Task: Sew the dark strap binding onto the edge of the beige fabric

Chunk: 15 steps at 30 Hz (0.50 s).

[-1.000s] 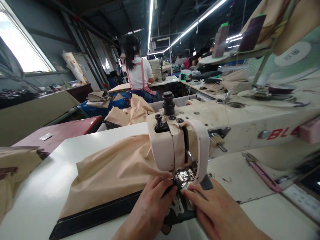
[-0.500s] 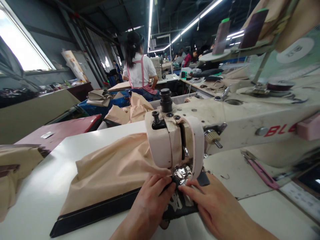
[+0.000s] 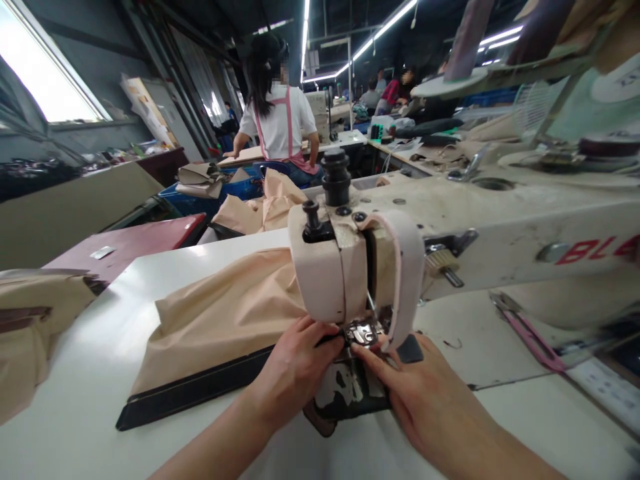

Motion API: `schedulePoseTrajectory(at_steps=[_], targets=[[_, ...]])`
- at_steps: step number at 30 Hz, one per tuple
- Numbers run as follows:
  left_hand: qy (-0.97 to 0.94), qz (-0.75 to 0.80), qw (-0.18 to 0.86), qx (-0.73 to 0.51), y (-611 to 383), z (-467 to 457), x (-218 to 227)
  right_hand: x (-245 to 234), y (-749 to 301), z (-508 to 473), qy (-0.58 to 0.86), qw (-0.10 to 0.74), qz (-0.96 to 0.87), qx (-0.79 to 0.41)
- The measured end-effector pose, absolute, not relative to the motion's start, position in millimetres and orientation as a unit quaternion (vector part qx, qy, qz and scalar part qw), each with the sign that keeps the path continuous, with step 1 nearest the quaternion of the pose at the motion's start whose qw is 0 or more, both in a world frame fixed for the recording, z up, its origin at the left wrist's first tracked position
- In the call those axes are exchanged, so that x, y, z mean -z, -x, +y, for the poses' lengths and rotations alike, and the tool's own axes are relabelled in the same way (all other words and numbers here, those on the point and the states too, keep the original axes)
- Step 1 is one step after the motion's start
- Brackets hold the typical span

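My left hand (image 3: 299, 363) has its fingers bent and pressed together on the black band (image 3: 200, 387) along the edge of a beige cloth piece (image 3: 225, 310). Its fingertips sit just left of the metal presser foot (image 3: 362, 332) of a white sewing machine (image 3: 320, 273). On the other side of the foot, my right hand (image 3: 427, 387) reaches in with stretched digits, the foremost tip close to the band's end. Some of its fingers are hidden behind the hand and a grey tab (image 3: 410, 349). Both hands flank the worn metal machine bed (image 3: 353, 387).
Pink-handled thread snips (image 3: 533, 337) lie on the machine's right. Folded beige cloth (image 3: 30, 333) is at the table's left. Behind the machine are more beige pieces (image 3: 270, 203), a blue crate (image 3: 235, 190) and a seated person in a pink apron (image 3: 285, 123). Thread cones (image 3: 465, 43) stand upper right.
The banded cloth has shifted slightly away from me and right, with both hands moving along. My view has shifted a little. The seated person's left arm now reaches outward.
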<state>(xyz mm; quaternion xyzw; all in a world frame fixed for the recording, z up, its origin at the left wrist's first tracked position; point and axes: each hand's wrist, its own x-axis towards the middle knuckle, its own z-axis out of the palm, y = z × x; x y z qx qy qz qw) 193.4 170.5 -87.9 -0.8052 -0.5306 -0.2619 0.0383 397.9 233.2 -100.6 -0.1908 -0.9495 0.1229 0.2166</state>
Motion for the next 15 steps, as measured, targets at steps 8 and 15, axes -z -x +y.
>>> schedulePoseTrajectory(at_steps=[8,15], targets=[[0.798,-0.547,0.042,0.249,-188.5,177.7,85.3,106.7,-402.5,232.4,0.18,0.215,-0.948,-0.148],[0.79,-0.565,0.018,0.237,-184.8,177.7,84.2,105.8,-401.9,231.8,0.178,0.226,-0.949,-0.131]])
